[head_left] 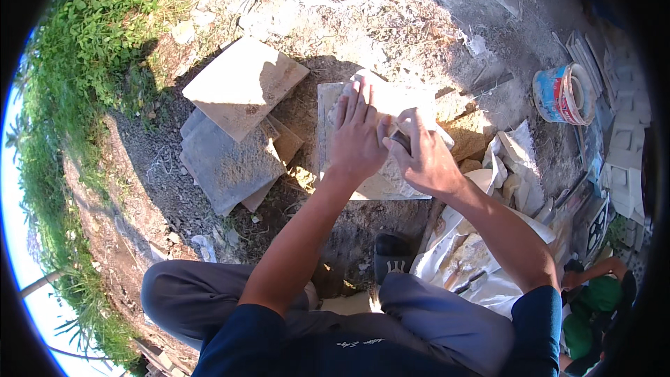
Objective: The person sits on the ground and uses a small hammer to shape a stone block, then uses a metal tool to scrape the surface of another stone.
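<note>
A pale, square stone slab (380, 190) lies in front of me, its top dusty and light-coloured. My left hand (358, 138) rests on it, fingers stretched out and pointing away from me. Close beside it, my right hand (427, 157) is closed around a small dark object (401, 140), held low against the slab's top. Most of that object is hidden by the fingers, so its kind cannot be made out. Bright sunlight washes out the slab's far part.
Left of the slab, flat square slabs (237, 91) lie stacked unevenly. Broken yellowish stone (469, 136) and crumpled white sacking (481, 276) lie to the right, with a blue-and-red bucket (555, 95) farther off. A person in green (601, 294) is at the lower right.
</note>
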A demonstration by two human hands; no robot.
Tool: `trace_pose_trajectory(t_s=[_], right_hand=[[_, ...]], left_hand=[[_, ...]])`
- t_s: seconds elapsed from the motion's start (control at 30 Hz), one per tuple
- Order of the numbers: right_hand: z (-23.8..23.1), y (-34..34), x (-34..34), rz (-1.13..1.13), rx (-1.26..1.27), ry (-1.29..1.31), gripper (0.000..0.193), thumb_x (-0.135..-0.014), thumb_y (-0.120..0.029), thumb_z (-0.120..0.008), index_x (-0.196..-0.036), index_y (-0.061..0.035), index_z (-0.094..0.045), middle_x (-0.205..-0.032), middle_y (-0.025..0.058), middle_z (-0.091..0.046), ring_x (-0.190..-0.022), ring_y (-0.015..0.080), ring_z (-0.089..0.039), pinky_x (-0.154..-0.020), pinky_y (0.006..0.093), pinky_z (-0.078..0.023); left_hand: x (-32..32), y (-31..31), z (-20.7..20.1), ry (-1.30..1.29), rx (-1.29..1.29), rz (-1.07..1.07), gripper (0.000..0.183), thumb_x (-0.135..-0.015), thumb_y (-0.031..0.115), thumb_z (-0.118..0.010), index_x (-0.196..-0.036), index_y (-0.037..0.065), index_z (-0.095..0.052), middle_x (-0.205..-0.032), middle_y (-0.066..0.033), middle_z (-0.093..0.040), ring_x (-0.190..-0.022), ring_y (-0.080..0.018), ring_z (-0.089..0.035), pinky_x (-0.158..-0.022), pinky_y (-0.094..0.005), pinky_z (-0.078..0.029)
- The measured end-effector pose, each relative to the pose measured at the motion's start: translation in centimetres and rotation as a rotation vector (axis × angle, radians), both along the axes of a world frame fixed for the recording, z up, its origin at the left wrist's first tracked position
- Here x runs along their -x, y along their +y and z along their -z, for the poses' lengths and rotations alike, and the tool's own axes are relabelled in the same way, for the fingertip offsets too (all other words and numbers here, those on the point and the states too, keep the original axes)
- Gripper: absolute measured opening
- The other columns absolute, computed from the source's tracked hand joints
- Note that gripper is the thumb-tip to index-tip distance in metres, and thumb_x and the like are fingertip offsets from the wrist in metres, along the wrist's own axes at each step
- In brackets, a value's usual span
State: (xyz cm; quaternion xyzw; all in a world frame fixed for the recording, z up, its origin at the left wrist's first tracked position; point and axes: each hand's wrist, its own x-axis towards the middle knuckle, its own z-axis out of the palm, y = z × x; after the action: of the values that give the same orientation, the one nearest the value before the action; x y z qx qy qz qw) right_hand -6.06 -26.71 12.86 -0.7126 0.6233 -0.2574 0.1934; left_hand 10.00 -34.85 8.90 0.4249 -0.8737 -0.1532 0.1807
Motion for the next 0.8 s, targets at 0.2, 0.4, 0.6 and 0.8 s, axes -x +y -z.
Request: trace_pose_trajectory(t_s=[0.2,0.4,0.6,0.8], right_hand=[[-2.8,7.1,7.0,0.112,-0.020,0.560,0.021,-0.097,-0.011,-0.070,-0.117,-0.0058,-0.072,-0.106,0.0108,-0.063,-0.080,0.0268,-0.065,-0.067,0.0427,-0.053],[-5.6,4.5,1.4,-0.014,-0.300,-0.197,0.024,-0.103,-0.022,-0.064,-0.101,0.0010,-0.068,-0.078,0.0191,-0.061,-0.064,0.0345,-0.060,-0.066,0.0432,-0.050],[-3.9,4.9,-1.6,0.172,-0.583,-0.390,0.047,-0.105,-0.041,-0.058,-0.097,0.0040,-0.068,-0.071,0.0242,-0.064,-0.067,0.0404,-0.062,-0.067,0.0479,-0.049],[-4.0,13.7,5.8,0.500,-0.583,-0.299,0.046,-0.105,-0.037,-0.059,-0.084,0.0038,-0.064,-0.062,0.0171,-0.058,-0.058,0.0326,-0.058,-0.061,0.0447,-0.046]], left_hand=[[10.3,4.9,-1.8,0.149,-0.209,0.238,0.074,-0.107,0.042,-0.043,-0.153,-0.015,-0.034,-0.165,-0.0300,-0.027,-0.158,-0.0398,-0.020,-0.129,-0.0504,-0.014],[1.7,2.6,-3.4,0.062,0.044,0.152,0.074,-0.105,0.039,-0.049,-0.155,-0.013,-0.032,-0.166,-0.0279,-0.027,-0.158,-0.0386,-0.020,-0.129,-0.0518,-0.015],[0.9,1.6,-0.6,-0.173,0.125,0.228,0.080,-0.108,0.054,-0.034,-0.155,-0.011,-0.032,-0.168,-0.0235,-0.026,-0.158,-0.0326,-0.020,-0.129,-0.0508,-0.014],[13.2,7.4,-0.3,0.260,-0.010,0.467,0.082,-0.103,0.056,-0.043,-0.160,-0.002,-0.032,-0.170,-0.0133,-0.028,-0.159,-0.0255,-0.022,-0.131,-0.0461,-0.011]])
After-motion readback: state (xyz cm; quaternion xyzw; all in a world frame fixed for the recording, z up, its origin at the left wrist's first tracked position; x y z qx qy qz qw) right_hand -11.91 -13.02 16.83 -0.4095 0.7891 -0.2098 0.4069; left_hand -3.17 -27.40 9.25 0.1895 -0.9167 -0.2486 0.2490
